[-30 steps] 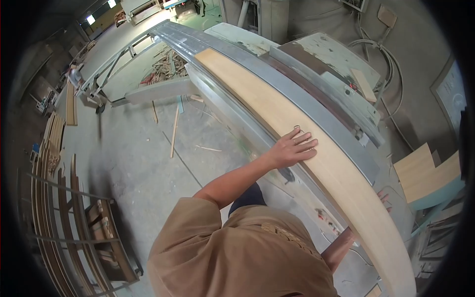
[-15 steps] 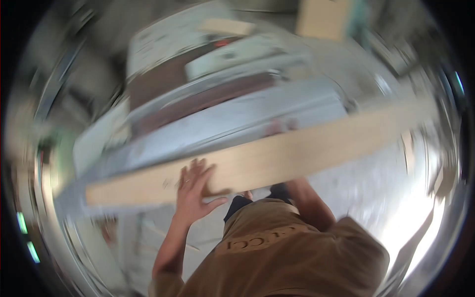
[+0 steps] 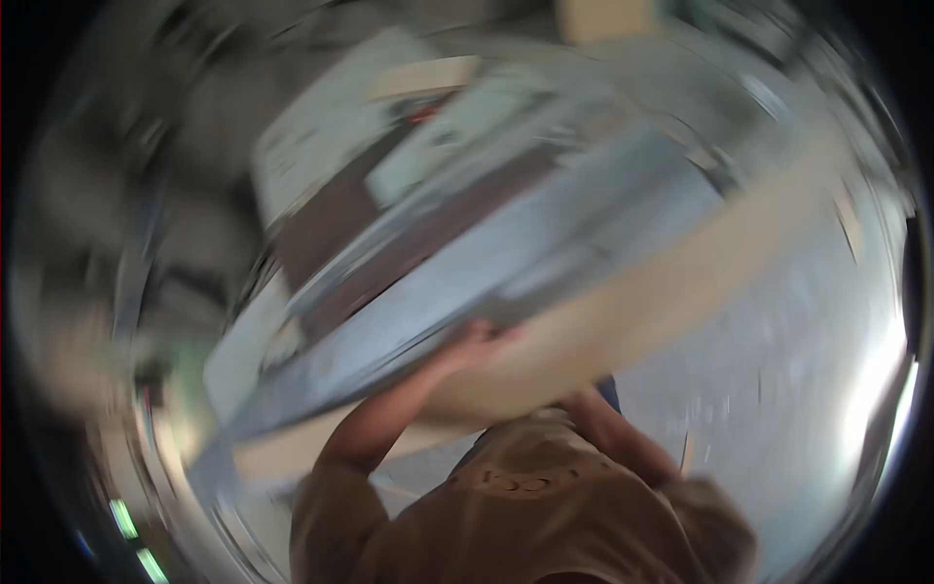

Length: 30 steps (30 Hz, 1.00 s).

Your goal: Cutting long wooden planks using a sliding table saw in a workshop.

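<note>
A long, pale wooden board (image 3: 642, 302) slants across in front of me, its right end higher in view and blurred. My left hand (image 3: 486, 341) reaches over it to the far long edge, where its blurred fingers look curled round that edge. At the near edge, by my waist, my right forearm (image 3: 628, 433) goes in under the board. The board hides my right hand and its fingers.
Just beyond the board lies a machine with a long grey metal bed (image 3: 545, 229), brown strips and pale panels. A short wood piece (image 3: 423, 78) rests on its far part. A pale wooden block (image 3: 608, 18) stands farther off. Grey floor (image 3: 720, 389) lies at right.
My left hand has slid from lying flat on the board's left part to its far edge, farther right. The board and machine appear more tilted. Fingertips formerly seen at the far edge are gone.
</note>
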Motion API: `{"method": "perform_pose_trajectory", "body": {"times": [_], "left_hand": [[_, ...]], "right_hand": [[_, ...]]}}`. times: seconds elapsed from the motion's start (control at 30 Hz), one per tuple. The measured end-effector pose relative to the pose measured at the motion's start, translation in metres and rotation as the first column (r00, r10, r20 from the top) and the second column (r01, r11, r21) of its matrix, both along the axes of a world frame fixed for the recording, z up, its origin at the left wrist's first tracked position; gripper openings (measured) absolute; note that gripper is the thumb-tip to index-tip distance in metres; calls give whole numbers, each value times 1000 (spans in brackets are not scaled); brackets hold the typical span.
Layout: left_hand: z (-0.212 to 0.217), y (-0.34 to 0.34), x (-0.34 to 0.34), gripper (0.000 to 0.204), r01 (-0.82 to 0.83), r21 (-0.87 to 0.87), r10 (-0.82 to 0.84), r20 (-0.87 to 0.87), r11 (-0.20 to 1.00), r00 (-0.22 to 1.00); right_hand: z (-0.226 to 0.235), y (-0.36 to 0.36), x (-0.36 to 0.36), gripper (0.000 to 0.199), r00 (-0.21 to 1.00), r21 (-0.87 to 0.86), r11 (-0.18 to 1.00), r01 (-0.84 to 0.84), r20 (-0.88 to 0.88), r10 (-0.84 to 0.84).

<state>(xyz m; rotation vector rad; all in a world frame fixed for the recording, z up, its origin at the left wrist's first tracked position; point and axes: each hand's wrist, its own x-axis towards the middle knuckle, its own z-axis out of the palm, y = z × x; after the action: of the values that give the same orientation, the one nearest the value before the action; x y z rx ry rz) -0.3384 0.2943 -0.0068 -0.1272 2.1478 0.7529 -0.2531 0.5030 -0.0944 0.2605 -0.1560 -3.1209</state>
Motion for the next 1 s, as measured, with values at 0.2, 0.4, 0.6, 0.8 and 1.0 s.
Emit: {"method": "perform_pose_trajectory", "body": {"times": [0.2, 0.4, 0.6, 0.8, 1.0], "left_hand": [[6, -61, 56, 95, 171, 131, -120, -329, 977, 937], [1, -212, 116, 92, 76, 87, -50, -267, 993, 962], [-3, -333, 147, 111, -119, -222, 75, -197, 968, 977], [8, -454, 200, 98, -296, -446, 213, -228, 845, 950], [40, -470, 225, 56, -474, -525, 175, -520, 706, 836]], "right_hand": [[-82, 239, 62, 65, 953, -82, 996, 29, 302, -3], [-22, 89, 37, 86, 914, 753, 606, -255, 392, -103], [22, -18, 63, 79, 859, 712, 483, -510, 397, 322], [66, -134, 65, 63, 552, 535, 351, -768, 274, 788], [109, -220, 85, 69, 346, 534, 59, -844, 455, 821]]}}
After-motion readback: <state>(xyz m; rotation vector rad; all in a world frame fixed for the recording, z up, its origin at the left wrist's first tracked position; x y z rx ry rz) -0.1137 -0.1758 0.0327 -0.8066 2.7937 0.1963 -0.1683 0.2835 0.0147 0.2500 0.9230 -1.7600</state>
